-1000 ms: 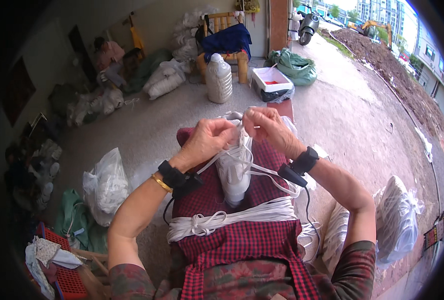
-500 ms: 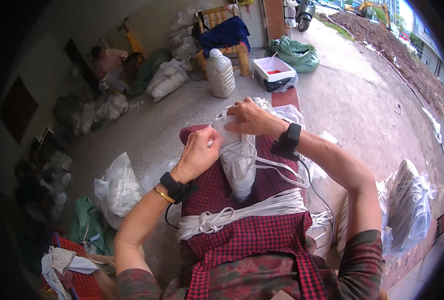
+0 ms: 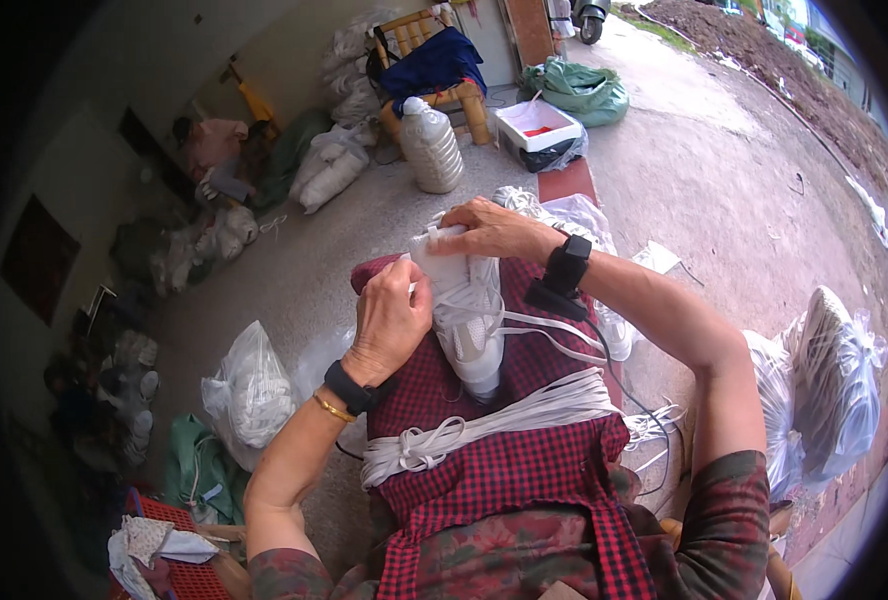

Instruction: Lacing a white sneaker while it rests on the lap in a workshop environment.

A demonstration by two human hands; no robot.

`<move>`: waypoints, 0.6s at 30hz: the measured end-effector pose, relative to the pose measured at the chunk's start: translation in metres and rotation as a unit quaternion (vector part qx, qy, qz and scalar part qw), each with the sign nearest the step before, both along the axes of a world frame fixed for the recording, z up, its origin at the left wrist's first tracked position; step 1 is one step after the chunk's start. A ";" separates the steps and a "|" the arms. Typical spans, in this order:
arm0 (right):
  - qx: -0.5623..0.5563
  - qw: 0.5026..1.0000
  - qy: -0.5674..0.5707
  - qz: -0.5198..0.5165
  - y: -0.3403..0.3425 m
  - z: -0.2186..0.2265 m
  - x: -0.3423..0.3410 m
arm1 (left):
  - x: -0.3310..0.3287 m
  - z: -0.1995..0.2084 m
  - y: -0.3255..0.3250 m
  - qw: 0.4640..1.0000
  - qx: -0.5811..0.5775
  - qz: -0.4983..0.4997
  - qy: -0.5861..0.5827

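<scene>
A white and grey lace-up sneaker lies on my lap with its toe toward me. My right hand grips its raised white tongue, thumb underneath and fingers over the top. At the shoe's left side my left hand is closed in a pinch, with a bit of white shoelace showing at the fingertips. Loose white lace loops out to the right of the shoe. A tied bundle of white laces lies across my red and black checked apron.
More white shoes and laces lie just beyond my knees. A cloudy plastic jug, a white box and a bamboo chair stand ahead. Bagged shoes are at right, another bag at left. A person sits far left.
The view has shifted slightly. My left hand has turned more upright at the shoe's side, while my right hand keeps hold of the tongue.
</scene>
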State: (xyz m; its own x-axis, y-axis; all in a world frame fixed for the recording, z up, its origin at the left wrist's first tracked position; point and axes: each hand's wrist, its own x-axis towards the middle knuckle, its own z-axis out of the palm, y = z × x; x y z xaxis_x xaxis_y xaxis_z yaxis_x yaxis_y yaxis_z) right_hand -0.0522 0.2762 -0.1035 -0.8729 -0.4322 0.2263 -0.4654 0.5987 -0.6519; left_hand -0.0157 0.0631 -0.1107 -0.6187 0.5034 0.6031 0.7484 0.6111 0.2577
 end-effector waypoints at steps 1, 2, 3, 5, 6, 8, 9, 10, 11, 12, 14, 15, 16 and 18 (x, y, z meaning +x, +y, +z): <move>-0.004 1.000 -0.002 -0.006 -0.001 0.001 0.001 | 0.000 0.000 0.000 1.000 -0.003 0.005 -0.002; -0.005 1.000 -0.002 -0.006 0.000 0.001 0.000 | 0.001 0.000 0.001 1.000 -0.005 0.010 -0.004; -0.002 1.000 -0.009 -0.003 0.001 0.001 -0.001 | 0.001 0.000 0.002 1.000 -0.006 0.009 -0.005; 0.001 1.000 -0.016 0.001 0.002 -0.001 -0.001 | 0.001 -0.001 0.003 1.000 -0.005 0.015 0.001; -0.016 1.000 -0.002 0.001 0.001 -0.002 -0.001 | 0.000 -0.002 0.004 1.000 -0.006 0.016 0.001; -0.033 0.999 0.010 0.005 0.000 -0.001 0.002 | 0.001 -0.005 0.005 0.992 0.069 -0.003 -0.109; -0.039 0.999 -0.009 -0.002 0.000 0.002 0.003 | -0.001 -0.007 0.005 0.991 0.070 0.001 -0.111; -0.043 0.999 -0.027 -0.009 -0.001 0.006 0.005 | -0.004 -0.009 0.004 0.996 0.054 0.001 -0.076; -0.041 0.999 -0.029 -0.011 0.001 -0.002 0.004 | -0.004 -0.010 0.007 0.998 0.039 -0.005 -0.043; -0.044 0.998 0.051 0.021 0.006 -0.012 -0.002 | -0.001 -0.008 0.011 0.998 0.043 -0.009 -0.042; -0.039 0.989 0.132 0.056 0.018 -0.020 -0.005 | 0.008 -0.006 0.012 1.000 0.007 -0.005 0.010; -0.089 0.990 0.108 0.031 0.016 -0.018 0.002 | 0.008 -0.007 0.007 1.000 0.017 -0.003 0.024; -0.139 0.987 0.083 0.006 0.013 -0.016 0.008 | 0.004 -0.007 0.005 0.999 0.022 0.002 0.029; -0.142 0.975 0.170 -0.015 0.004 -0.011 0.021 | 0.004 -0.010 0.005 0.997 0.025 -0.003 0.075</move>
